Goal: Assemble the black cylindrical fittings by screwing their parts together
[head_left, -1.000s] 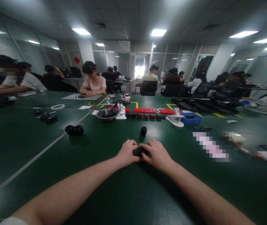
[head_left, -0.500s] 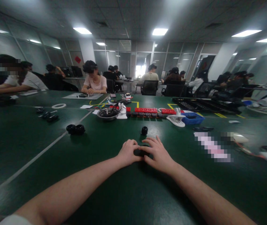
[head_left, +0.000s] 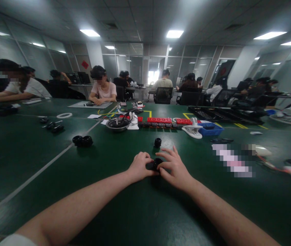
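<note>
Over the green tabletop, my left hand [head_left: 138, 166] grips the left side of a small black round part [head_left: 157, 162] between thumb and fingers. My right hand [head_left: 174, 166] has its thumb and index finger at the right side of the same part, while its other fingers spread away. Fingers cover much of the part, so its exact kind cannot be made out. Just beyond my hands stands a small black cylindrical piece [head_left: 157, 142], apart from both. Farther left, two black round pieces [head_left: 83, 140] rest side by side.
Ahead lie red block strips [head_left: 159, 120], a metal bowl [head_left: 118, 125], white clamps [head_left: 192, 129] and a blue tray [head_left: 210, 128]. A dark phone-like object, a blurred pink sheet [head_left: 233, 162] and wires lie rightward. Several people sit around the room, one across the table [head_left: 101, 89].
My right hand has shifted slightly right and its fingers have opened a little, showing more of the black part. My left hand has barely moved.
</note>
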### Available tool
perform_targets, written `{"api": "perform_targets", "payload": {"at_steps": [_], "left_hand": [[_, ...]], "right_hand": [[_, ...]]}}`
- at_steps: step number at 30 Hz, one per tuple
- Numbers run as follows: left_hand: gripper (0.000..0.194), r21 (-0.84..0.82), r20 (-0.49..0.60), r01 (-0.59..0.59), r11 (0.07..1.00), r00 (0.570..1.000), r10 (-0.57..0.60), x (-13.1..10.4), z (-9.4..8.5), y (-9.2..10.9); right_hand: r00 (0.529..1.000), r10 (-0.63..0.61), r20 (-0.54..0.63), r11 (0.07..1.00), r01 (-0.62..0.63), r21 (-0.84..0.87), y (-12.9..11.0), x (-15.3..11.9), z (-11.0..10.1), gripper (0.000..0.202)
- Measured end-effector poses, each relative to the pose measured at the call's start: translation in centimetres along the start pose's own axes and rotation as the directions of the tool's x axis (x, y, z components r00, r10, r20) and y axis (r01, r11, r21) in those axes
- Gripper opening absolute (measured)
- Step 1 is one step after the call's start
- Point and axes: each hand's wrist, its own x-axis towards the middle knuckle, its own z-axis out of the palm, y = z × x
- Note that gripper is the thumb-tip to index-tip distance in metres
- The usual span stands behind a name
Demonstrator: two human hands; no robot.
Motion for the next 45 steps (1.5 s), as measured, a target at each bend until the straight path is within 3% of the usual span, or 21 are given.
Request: {"api": "perform_targets", "payload": {"at_steps": [29,41,45], "left_hand": [[0.044,-0.011,0.017,0.01,1.0,1.0,-0.01,0.0,-0.3,0.1],[0.044,-0.011,0.005,0.005,1.0,1.0,-0.004,-0.1,-0.1,0.0],[0.039,0.006,0.007,0.005,1.0,1.0,-0.005,-0.1,0.0,0.1]], "right_hand": [[0.984,0.137,-0.116,0.931,-0.168,-0.325,0.2,0.0,0.5,0.024],[0.964,0.232,-0.129,0.949,-0.254,-0.189,0.0,0.3,1.3,0.032],[0.967,0.227,-0.112,0.939,-0.248,-0.237,-0.5,0.4,1.7,0.03]]}}
